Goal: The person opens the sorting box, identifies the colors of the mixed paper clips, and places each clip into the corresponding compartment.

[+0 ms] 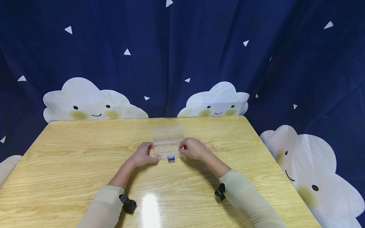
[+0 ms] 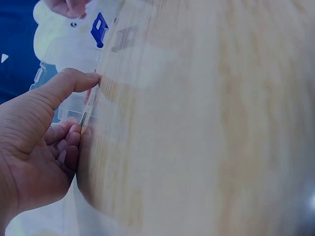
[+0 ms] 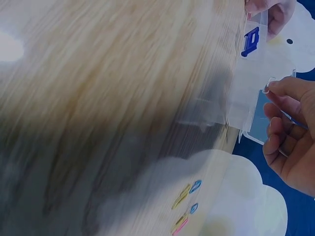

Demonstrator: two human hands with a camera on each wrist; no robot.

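A clear plastic compartment box (image 1: 169, 147) lies on the table with its lid (image 1: 168, 134) raised at the back and a blue latch (image 1: 171, 159) at the front. My left hand (image 1: 141, 155) grips the box's left end, thumb at the front corner and fingers curled at the side. Over the right part of the box, my right hand (image 1: 194, 148) pinches a small whitish paper clip (image 3: 268, 86) between thumb and forefinger. A red paper clip (image 1: 158, 155) and a white one (image 1: 165, 155) lie in front compartments.
Several loose paper clips lie right of the box, among them a red one (image 1: 213, 147), a blue one (image 3: 196, 186) and a pink one (image 3: 180, 227). The wooden table (image 1: 85, 164) ends at a dark blue curtain (image 1: 194, 41) with cloud prints.
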